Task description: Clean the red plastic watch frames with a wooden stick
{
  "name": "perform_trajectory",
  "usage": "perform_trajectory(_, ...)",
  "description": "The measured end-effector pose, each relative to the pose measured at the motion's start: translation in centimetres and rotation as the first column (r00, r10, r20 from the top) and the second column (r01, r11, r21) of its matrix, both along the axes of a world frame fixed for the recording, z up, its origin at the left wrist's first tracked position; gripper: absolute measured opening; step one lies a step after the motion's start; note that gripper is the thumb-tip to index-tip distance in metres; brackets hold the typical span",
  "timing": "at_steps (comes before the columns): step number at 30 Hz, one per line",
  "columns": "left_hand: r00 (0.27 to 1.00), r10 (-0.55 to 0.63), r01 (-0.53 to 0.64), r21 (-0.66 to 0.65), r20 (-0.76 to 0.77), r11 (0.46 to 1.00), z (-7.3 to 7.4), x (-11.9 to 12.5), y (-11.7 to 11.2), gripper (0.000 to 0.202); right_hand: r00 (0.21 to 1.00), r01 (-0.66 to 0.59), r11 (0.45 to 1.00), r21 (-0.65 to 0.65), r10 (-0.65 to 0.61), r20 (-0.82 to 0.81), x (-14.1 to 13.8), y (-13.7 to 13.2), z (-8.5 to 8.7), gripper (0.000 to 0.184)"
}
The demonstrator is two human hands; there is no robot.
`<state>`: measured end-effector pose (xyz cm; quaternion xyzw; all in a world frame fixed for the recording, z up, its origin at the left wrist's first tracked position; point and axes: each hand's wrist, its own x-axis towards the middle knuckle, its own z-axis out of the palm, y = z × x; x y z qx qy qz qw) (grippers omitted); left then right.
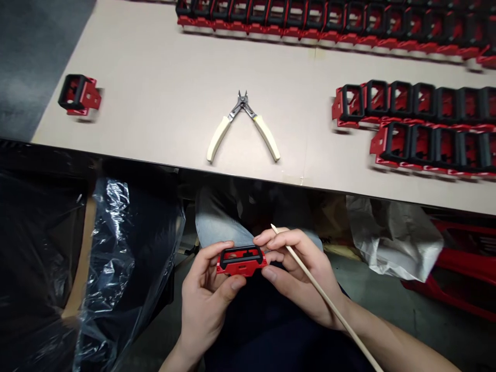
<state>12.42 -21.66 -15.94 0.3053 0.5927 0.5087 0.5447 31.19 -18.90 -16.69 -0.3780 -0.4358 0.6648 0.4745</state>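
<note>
Below the table edge, over my lap, both hands hold a small red and black plastic part [241,261]. My left hand [205,297] grips its left end between thumb and fingers. My right hand [300,276] pinches its right end and also holds a long thin wooden stick [329,302] that runs down along my forearm, its tip pointing up toward the table.
Cream-handled cutting pliers [243,126] lie open on the beige table [163,93]. One red and black part [78,95] stands alone at the left. Rows of the same parts [418,124] fill the right and the far edge [329,23]. Clear plastic sheeting [116,258] hangs at lower left, a crumpled bag [391,237] at right.
</note>
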Motion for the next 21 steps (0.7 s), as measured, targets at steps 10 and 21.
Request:
perform_trajectory(10,0.999,0.034,-0.031,-0.111,0.028,0.993,-0.6,0.0,-1.0,0.045,0.979,0.009,0.967,0.253,-0.061,0.197,-0.1,0.4,0.3,0.035)
perform_trajectory(21,0.994,-0.001,-0.005,-0.049,-0.112,0.999,-2.4,-1.7,-2.2,0.042,0.995,-0.028,0.979,-0.202,0.007,-0.104,0.1,0.5,0.7,0.022)
